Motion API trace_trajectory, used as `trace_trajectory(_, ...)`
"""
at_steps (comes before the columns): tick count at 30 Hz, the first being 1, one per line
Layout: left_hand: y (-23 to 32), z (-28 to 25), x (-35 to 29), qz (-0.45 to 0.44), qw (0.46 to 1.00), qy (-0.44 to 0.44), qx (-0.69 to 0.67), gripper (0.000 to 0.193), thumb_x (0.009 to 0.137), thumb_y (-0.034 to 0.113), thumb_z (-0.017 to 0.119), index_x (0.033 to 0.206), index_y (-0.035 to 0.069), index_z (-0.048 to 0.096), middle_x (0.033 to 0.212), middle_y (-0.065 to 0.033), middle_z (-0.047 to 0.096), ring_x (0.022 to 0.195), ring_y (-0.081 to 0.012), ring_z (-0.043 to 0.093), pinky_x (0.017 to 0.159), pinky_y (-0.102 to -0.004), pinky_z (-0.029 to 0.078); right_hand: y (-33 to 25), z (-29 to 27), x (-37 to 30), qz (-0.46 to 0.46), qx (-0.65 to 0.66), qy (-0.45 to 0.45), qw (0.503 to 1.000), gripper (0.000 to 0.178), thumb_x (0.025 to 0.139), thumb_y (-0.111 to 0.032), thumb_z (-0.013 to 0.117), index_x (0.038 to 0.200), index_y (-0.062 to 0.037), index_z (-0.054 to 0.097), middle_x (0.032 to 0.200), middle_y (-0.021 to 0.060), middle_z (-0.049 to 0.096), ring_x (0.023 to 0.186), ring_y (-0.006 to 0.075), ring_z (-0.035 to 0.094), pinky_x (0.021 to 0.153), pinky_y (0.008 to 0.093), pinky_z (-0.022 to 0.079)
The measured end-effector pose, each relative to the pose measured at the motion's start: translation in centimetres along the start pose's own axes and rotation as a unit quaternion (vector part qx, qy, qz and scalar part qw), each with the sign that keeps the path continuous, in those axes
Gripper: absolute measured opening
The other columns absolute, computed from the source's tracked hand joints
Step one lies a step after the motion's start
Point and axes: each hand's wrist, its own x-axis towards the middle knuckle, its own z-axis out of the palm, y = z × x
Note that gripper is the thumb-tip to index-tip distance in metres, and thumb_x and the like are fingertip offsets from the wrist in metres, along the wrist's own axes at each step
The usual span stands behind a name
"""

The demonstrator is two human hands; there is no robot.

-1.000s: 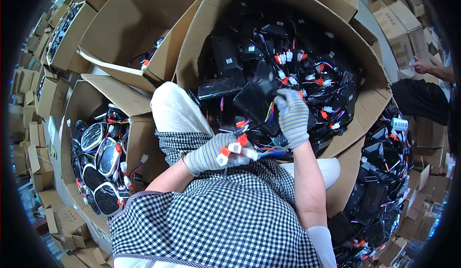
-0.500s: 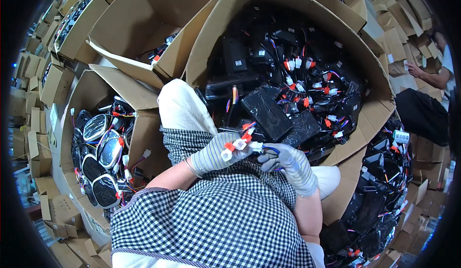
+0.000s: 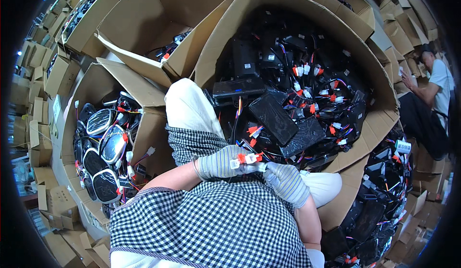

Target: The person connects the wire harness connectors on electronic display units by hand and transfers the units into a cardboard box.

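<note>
My left hand, in a striped grey work glove, is closed around a bunch of wire plugs. Red and white plug ends stick out past its fingers, over my checked apron. Touching them from the other side, my right hand, in the same kind of glove, pinches a white plug at its fingertips. Just beyond the hands, a large carton holds black plastic-wrapped box-shaped units with coloured wires and red and white plugs.
A carton of display-like units stands at my left. Another carton lies beyond it, with a few wired parts inside. More black units are heaped at my right. A person sits at the far right, among stacked cartons.
Both hands have moved slightly lower in the picture. The blue wire seen by my right fingers is out of sight now, and those fingers have closed in. The view has shifted slightly.
</note>
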Motion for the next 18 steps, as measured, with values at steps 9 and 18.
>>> trace_trajectory(9, -0.6, -0.1, 0.0, 0.007, 1.000, 0.008, -0.013, 0.022, 0.085, 0.023, 0.064, 0.092, 0.003, 0.062, 0.079, -0.0098, 0.063, 0.067, -0.0214, 0.060, 0.061, -0.0317, 0.047, -0.8, -0.4, 0.4, 0.036, 0.058, -0.027, 0.997, 0.017, 0.087, -0.018, 0.052, 0.090, -0.0022, 0.058, 0.075, 0.0185, 0.059, 0.068, 0.0376, 0.059, 0.060, 0.0429, 0.046)
trace_trajectory(18, -1.6, -1.2, -0.5, -0.027, 0.993, 0.067, -0.089, 0.024, 0.078, 0.024, 0.072, 0.090, 0.005, 0.063, 0.074, -0.0067, 0.063, 0.065, -0.0203, 0.061, 0.062, -0.0297, 0.047, 2.8, -4.0, 5.7, 0.063, 0.070, 0.179, 0.979, 0.013, 0.081, -0.005, 0.053, 0.089, -0.0040, 0.063, 0.068, 0.0084, 0.062, 0.059, 0.0273, 0.061, 0.054, 0.0325, 0.047)
